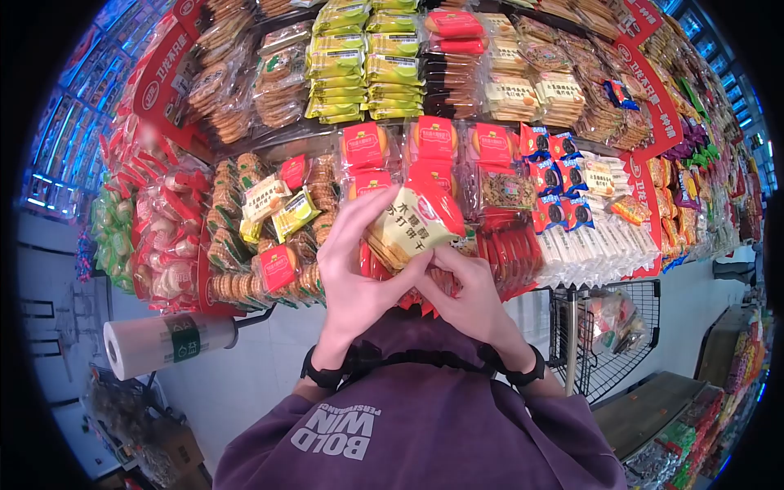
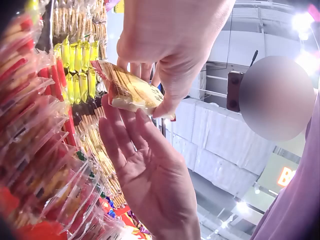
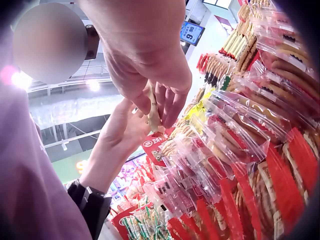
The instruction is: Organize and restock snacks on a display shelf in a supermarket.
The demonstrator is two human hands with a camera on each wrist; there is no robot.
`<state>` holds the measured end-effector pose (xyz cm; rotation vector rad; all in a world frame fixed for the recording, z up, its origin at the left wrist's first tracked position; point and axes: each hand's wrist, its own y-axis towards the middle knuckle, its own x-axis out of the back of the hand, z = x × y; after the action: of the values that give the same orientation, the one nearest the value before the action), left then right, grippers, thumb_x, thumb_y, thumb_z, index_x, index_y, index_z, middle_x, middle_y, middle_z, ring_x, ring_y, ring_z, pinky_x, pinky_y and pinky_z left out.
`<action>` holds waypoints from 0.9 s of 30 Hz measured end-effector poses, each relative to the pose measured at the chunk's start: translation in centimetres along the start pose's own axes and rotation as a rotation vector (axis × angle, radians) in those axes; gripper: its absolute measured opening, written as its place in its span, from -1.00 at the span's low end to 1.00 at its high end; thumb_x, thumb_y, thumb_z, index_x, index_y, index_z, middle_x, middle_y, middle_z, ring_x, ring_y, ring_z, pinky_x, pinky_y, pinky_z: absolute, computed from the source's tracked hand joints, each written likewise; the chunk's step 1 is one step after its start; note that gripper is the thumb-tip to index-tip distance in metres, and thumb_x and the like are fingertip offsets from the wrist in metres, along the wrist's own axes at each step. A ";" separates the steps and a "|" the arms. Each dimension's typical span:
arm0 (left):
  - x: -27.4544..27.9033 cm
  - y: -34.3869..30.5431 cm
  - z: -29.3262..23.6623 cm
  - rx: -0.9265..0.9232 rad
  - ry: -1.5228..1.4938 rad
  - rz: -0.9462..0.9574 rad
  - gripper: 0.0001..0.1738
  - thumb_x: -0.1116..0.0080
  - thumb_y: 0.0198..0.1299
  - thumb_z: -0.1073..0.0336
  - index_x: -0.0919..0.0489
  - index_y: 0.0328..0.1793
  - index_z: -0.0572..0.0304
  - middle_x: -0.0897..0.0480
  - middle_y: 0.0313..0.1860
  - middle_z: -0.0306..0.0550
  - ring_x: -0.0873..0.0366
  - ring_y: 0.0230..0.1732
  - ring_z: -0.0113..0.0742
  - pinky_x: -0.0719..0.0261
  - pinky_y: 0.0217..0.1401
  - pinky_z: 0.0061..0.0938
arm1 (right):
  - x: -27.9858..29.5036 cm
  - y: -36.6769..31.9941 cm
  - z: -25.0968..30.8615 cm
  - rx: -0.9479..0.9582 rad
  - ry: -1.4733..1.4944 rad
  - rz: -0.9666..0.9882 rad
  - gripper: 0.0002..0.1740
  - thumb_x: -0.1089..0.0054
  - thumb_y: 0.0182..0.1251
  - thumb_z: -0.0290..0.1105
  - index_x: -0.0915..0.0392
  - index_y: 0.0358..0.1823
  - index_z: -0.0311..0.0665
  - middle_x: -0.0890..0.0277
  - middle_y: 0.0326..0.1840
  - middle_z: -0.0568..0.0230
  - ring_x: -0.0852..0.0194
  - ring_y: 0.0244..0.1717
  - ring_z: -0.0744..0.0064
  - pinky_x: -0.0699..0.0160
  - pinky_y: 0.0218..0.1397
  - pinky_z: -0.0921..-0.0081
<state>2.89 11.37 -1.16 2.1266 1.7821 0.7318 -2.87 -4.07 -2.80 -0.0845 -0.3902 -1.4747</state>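
A small packet of soda crackers [image 1: 415, 227], cream and red with dark printed characters, is held up in front of the shelves. My left hand [image 1: 353, 273] grips it from the left, thumb along the lower edge and fingers behind. At the packet's lower right edge is my right hand [image 1: 469, 296], its thumb and fingers pinching that edge. In the left wrist view the packet [image 2: 131, 90] lies tilted between the left hand [image 2: 167, 42] above and the right hand [image 2: 155, 175] below. The right wrist view shows only a narrow side of the packet [image 3: 154, 107] between the right hand's fingers.
Sloped shelves hold yellow packets [image 1: 339, 61], red-labelled biscuits [image 1: 433, 139], blue-and-red cookie packs [image 1: 555, 175] and white packets [image 1: 600, 253]. A plastic bag roll [image 1: 147, 345] hangs at the lower left. A black wire basket [image 1: 604, 343] containing bagged goods stands at the right.
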 end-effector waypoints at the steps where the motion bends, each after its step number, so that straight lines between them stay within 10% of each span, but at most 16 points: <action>1: 0.1 0.1 -0.2 -0.025 0.045 0.012 -0.30 -0.46 -0.18 0.54 -0.54 0.22 0.33 -0.58 0.16 0.08 -0.55 0.18 -0.12 -0.50 0.26 -0.29 | -0.1 -0.1 0.1 -0.035 -0.002 0.007 -0.64 -0.29 0.25 -0.45 -0.53 0.07 -0.37 -0.65 -0.20 0.02 -0.70 -0.18 0.12 -0.58 -0.18 0.35; 4: 0.0 0.1 -0.4 -0.045 0.024 0.031 -0.38 -0.45 -0.22 0.54 -0.61 0.11 0.33 -0.62 0.12 0.07 -0.58 0.16 -0.09 -0.49 0.26 -0.29 | -0.4 -0.5 -0.8 -0.037 -0.109 -0.026 -0.68 -0.33 0.17 -0.54 -0.60 -0.02 -0.40 -0.69 -0.19 0.16 -0.68 -0.25 0.44 -0.57 -0.15 0.54; 11: -0.1 -0.4 0.5 -0.098 -0.041 0.042 -0.28 -0.48 -0.18 0.55 -0.49 0.23 0.33 -0.58 0.12 0.08 -0.58 0.12 -0.14 -0.53 0.21 -0.29 | -0.5 -0.1 -0.3 0.010 -0.024 -0.121 -0.69 -0.33 0.20 -0.49 -0.58 -0.02 -0.38 -0.67 -0.21 0.16 -0.66 -0.26 0.45 -0.56 -0.17 0.51; 18: 0.2 0.3 -0.6 0.317 -0.250 -0.107 -0.17 -0.28 0.08 0.67 -0.18 0.49 0.28 -0.44 0.27 0.05 -0.56 -0.28 -0.63 -0.45 -0.46 -0.84 | -1.8 0.3 1.4 -0.054 0.509 -0.265 -0.67 -0.13 0.36 -0.51 -0.49 0.14 -0.38 -0.64 -0.10 0.11 -0.62 -0.13 0.59 -0.54 -0.12 0.58; 24: 1.1 0.5 -0.1 0.348 -0.210 -0.050 -0.52 -0.13 0.29 0.55 -0.39 0.34 0.34 -0.49 0.29 0.03 -0.53 -0.26 -0.67 -0.47 -0.30 -0.78 | 1.4 0.3 0.3 0.168 0.123 0.067 -0.54 0.03 0.24 -0.76 -0.44 0.19 -0.38 -0.62 -0.01 0.14 -0.68 -0.05 0.46 -0.54 0.00 0.65; 27: 1.1 0.2 0.5 0.435 -0.413 -0.010 -0.68 -0.02 0.42 0.44 -0.47 0.25 0.38 -0.65 0.07 0.02 -0.60 -0.20 -0.55 -0.54 -0.10 -0.65 | -0.5 0.7 0.0 0.209 0.254 -0.094 -0.53 -0.07 0.22 -0.77 -0.40 0.18 -0.37 -0.64 -0.05 0.14 -0.69 -0.02 0.45 -0.57 0.03 0.63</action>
<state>3.43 12.49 -1.29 2.3042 1.8277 -0.1200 -2.17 -3.52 -2.80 0.2888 -0.3425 -1.5070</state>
